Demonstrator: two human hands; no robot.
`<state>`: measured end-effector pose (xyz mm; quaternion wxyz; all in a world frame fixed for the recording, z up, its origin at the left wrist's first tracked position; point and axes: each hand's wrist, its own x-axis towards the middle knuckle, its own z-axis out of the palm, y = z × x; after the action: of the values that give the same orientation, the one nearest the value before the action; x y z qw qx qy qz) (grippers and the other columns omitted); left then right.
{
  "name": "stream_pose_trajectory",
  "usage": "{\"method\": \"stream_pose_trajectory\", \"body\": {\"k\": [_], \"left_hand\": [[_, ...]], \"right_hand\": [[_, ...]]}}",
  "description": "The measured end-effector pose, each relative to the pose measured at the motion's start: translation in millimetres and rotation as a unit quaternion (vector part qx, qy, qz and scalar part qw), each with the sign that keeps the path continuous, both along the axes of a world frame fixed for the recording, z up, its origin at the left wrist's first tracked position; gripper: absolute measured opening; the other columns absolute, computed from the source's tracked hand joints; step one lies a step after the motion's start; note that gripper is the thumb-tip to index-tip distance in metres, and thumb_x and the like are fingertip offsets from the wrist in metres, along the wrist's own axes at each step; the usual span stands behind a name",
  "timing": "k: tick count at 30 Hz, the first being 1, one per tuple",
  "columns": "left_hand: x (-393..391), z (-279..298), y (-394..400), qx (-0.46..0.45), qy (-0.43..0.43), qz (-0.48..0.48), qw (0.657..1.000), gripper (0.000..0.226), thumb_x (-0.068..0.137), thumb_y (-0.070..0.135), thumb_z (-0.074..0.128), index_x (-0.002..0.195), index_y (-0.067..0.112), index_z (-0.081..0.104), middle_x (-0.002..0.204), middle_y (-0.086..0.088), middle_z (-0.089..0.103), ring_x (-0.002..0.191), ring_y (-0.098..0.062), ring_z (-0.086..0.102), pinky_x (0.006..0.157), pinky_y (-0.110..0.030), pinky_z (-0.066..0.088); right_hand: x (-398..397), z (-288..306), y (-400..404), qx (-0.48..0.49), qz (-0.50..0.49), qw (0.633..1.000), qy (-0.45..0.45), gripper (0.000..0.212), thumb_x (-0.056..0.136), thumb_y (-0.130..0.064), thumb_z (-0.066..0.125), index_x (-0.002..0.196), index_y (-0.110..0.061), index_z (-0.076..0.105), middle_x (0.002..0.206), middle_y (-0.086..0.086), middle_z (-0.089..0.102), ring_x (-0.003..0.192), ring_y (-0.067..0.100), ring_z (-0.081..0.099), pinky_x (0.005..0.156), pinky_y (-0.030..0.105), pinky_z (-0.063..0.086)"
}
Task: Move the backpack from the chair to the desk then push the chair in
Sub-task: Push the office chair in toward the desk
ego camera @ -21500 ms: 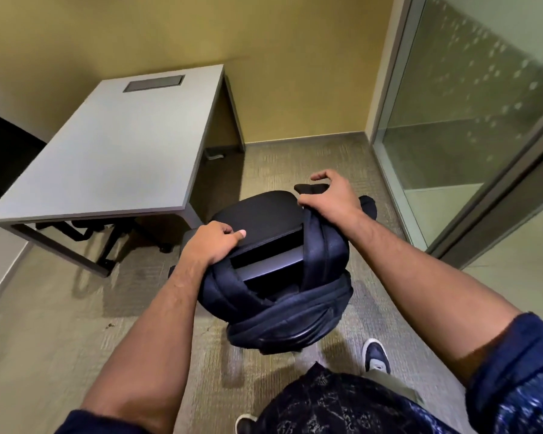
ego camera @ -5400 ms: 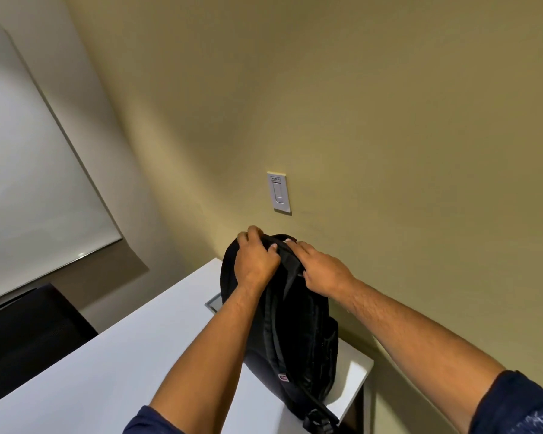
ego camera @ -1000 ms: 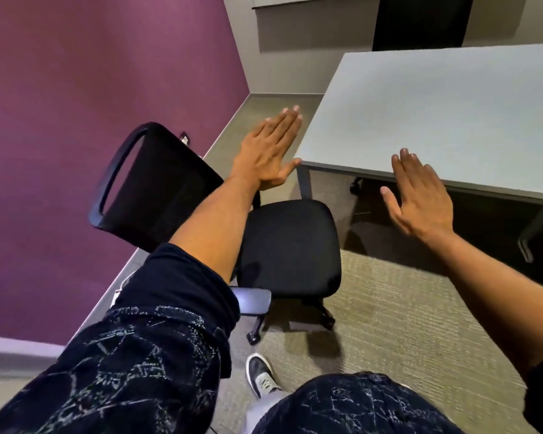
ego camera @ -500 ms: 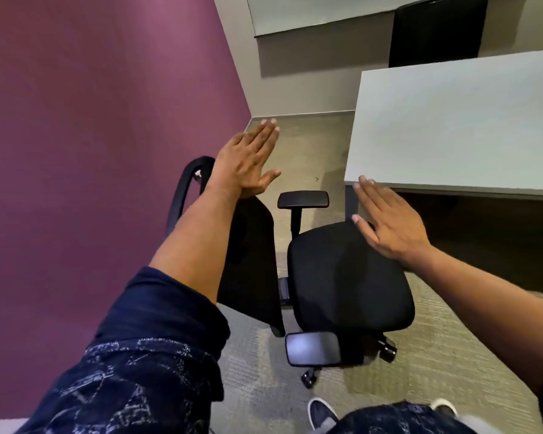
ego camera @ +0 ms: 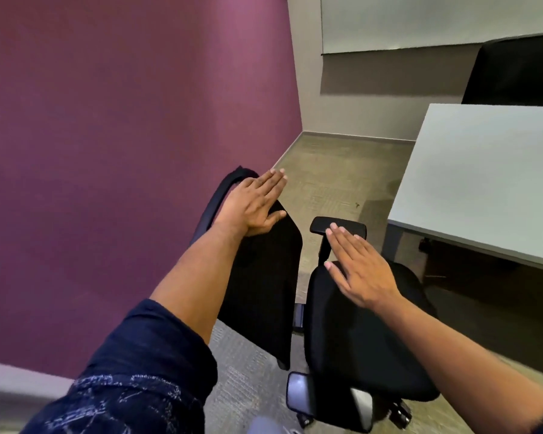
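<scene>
Head view, reading from nine o'clock: my left hand (ego camera: 252,204) lies flat, fingers spread, on the top of the chair (ego camera: 342,324) backrest. My right hand (ego camera: 359,270) hovers open above the seat. At three o'clock sits the desk (ego camera: 483,183); I cannot see the backpack.

Floor (ego camera: 333,170): grey-green carpet before you. On it, your black chair (ego camera: 358,324) on castors; just right of it, the pale desk (ego camera: 483,183), visible top bare.

black chair (ego camera: 358,324), purple wall (ego camera: 123,136), grey desk (ego camera: 483,183)
</scene>
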<state>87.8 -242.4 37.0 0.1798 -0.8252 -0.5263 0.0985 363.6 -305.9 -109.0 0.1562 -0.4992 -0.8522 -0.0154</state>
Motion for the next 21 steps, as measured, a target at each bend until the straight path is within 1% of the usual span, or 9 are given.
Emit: {"method": "stream_pose_trajectory", "body": {"k": [3, 5, 10, 14, 17, 19, 21], "left_hand": [[-12.6, 0.8, 9.6, -0.012, 0.004, -0.008, 1.000, 0.080, 0.103, 0.062, 0.019, 0.165, 0.014, 0.002, 0.173, -0.004, -0.001, 0.159, -0.020, 0.003, 0.125, -0.041, 0.019], [-25.5, 4.0, 24.7, -0.011, -0.001, -0.012, 1.000, 0.080, 0.103, 0.062, 0.020, 0.165, 0.014, 0.004, 0.173, -0.003, 0.000, 0.159, -0.019, 0.003, 0.125, -0.041, 0.020], [-73.0, 2.8, 85.8, -0.011, -0.025, -0.027, 0.999, 0.079, 0.104, 0.062, 0.018, 0.165, 0.015, 0.003, 0.173, -0.003, 0.001, 0.159, -0.019, 0.004, 0.124, -0.043, 0.022], [-106.2, -14.2, 141.3, -0.029, -0.088, -0.064, 0.994, 0.080, 0.104, 0.063, 0.021, 0.165, 0.014, 0.006, 0.173, -0.004, 0.003, 0.159, -0.019, 0.005, 0.124, -0.041, 0.018], [-124.3, -35.7, 164.1, -0.067, -0.122, -0.097, 0.986, 0.087, 0.097, 0.069, 0.017, 0.166, 0.017, 0.010, 0.173, -0.002, 0.007, 0.159, -0.019, 0.009, 0.123, -0.044, 0.023], [-131.6, -48.5, 176.5, -0.115, -0.123, -0.111, 0.980, 0.086, 0.098, 0.070, 0.022, 0.165, 0.018, 0.011, 0.173, -0.001, 0.008, 0.159, -0.019, 0.008, 0.124, -0.046, 0.022], [-128.2, -53.9, 188.0, -0.167, -0.123, -0.109, 0.972, 0.080, 0.102, 0.067, 0.030, 0.165, 0.019, 0.017, 0.172, -0.001, 0.014, 0.159, -0.019, 0.008, 0.124, -0.045, 0.017]], "right_hand": [[-16.9, 1.3, 2.8, -0.007, 0.005, 1.000, 0.023, 0.068, 0.108, -0.049, 0.035, 0.166, -0.016, 0.018, 0.174, 0.001, 0.013, 0.160, 0.014, 0.012, 0.130, 0.037, 0.017], [-30.6, 3.6, 10.8, 0.001, 0.010, 0.999, 0.031, 0.068, 0.108, -0.049, 0.034, 0.166, -0.016, 0.018, 0.174, 0.001, 0.014, 0.160, 0.013, 0.012, 0.129, 0.038, 0.018], [-75.7, 12.6, 45.7, 0.016, -0.024, 0.998, 0.052, 0.069, 0.108, -0.051, 0.034, 0.166, -0.018, 0.016, 0.174, 0.000, 0.014, 0.160, 0.012, 0.014, 0.129, 0.035, 0.019], [-115.0, 22.3, 85.3, 0.020, -0.041, 0.998, 0.039, 0.065, 0.109, -0.050, 0.028, 0.165, -0.017, 0.024, 0.172, 0.000, 0.023, 0.157, 0.015, 0.026, 0.126, 0.038, 0.028], [-142.6, 34.8, 109.6, 0.012, -0.065, 0.997, 0.032, 0.062, 0.109, -0.049, 0.027, 0.162, -0.017, 0.033, 0.167, 0.002, 0.035, 0.152, 0.018, 0.039, 0.121, 0.041, 0.038], [-164.8, 43.6, 117.5, -0.007, -0.080, 0.995, 0.051, 0.062, 0.108, -0.051, 0.030, 0.160, -0.017, 0.038, 0.163, 0.003, 0.043, 0.146, 0.019, 0.047, 0.116, 0.038, 0.041], [-187.5, 49.7, 116.2, -0.076, -0.076, 0.992, 0.067, 0.066, 0.107, -0.057, 0.031, 0.162, -0.020, 0.035, 0.162, 0.002, 0.044, 0.142, 0.020, 0.051, 0.112, 0.035, 0.041]]}}
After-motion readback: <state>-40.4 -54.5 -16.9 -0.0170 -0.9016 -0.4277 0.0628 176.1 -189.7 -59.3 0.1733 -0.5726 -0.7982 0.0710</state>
